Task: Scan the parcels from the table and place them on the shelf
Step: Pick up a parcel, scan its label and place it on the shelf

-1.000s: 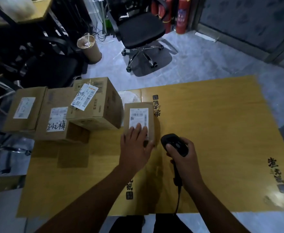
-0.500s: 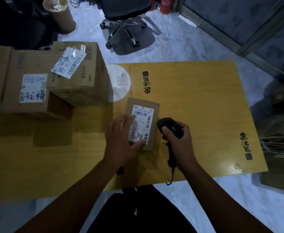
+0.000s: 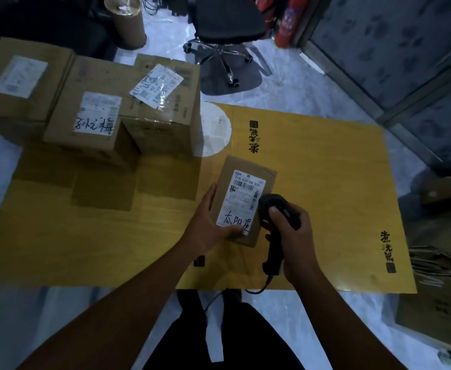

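A small brown parcel (image 3: 248, 182) with a white barcode label lies near the middle of the yellow table (image 3: 325, 182). My left hand (image 3: 209, 222) grips its near left edge, thumb on the label's lower corner. My right hand (image 3: 292, 236) holds a black barcode scanner (image 3: 275, 206) by its handle, with the scanner head against the parcel's right side. Three bigger cardboard parcels stand at the table's far left: one (image 3: 18, 84) at the left end, one (image 3: 90, 113) with handwriting on its label, one (image 3: 165, 102) with a loose label on top.
A black office chair (image 3: 224, 28) and red fire extinguishers (image 3: 288, 22) stand on the floor beyond the table. A brown cylindrical bin (image 3: 128, 20) is at the far left. Flattened cardboard (image 3: 443, 249) is stacked to the right of the table. The scanner's cable hangs off the near edge.
My left hand has pulled the small parcel nearer and turned it slightly, sliding from on top of it to its near left edge. The scanner in my right hand now sits against the parcel.
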Tool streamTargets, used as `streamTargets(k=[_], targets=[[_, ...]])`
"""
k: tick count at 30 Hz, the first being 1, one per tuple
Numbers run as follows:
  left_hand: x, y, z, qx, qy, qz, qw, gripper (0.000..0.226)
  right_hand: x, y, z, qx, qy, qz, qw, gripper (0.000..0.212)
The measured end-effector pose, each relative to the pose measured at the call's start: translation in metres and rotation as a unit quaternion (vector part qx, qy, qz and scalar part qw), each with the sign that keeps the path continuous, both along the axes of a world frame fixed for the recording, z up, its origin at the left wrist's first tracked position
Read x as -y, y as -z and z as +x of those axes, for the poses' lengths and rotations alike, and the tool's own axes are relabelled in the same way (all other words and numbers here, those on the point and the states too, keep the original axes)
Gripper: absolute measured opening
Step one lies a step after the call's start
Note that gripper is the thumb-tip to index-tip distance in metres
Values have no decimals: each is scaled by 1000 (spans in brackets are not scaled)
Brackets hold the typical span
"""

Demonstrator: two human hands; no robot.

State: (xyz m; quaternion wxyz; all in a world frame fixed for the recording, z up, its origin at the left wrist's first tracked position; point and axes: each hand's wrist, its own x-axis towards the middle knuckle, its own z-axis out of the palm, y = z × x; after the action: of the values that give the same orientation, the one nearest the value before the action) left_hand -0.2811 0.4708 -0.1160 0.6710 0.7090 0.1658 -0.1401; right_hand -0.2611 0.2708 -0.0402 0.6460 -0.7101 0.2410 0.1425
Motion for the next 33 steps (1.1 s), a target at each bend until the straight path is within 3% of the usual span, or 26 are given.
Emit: streamTargets(k=[3,7,9,13,20,26,33], targets=[[11,2,-15,17,-58,-29,998,132,5,-3,-6,19,-45,1,999,64],[35,-3,-44,11,-172,-53,984,131,13,-8,-16,38,-100,19,994,58],[51,-12,-63,7,-223,-44,974,129,20,-12,-21,47,-124,37,991,57],[85,-27,-108,27,-293,-34,955,101,38,-26,-46,49,-200,71,976,51],[123,-46,-188,38,-371,47,927,86,59,-32,-102,27,-318,120,940,41],[134,-39,-267,2,-515,97,852,107,65,-36,-136,-36,-356,163,920,36],[143,-36,-334,-21,-589,150,794,101,52,-47,-188,-69,-436,181,879,35]])
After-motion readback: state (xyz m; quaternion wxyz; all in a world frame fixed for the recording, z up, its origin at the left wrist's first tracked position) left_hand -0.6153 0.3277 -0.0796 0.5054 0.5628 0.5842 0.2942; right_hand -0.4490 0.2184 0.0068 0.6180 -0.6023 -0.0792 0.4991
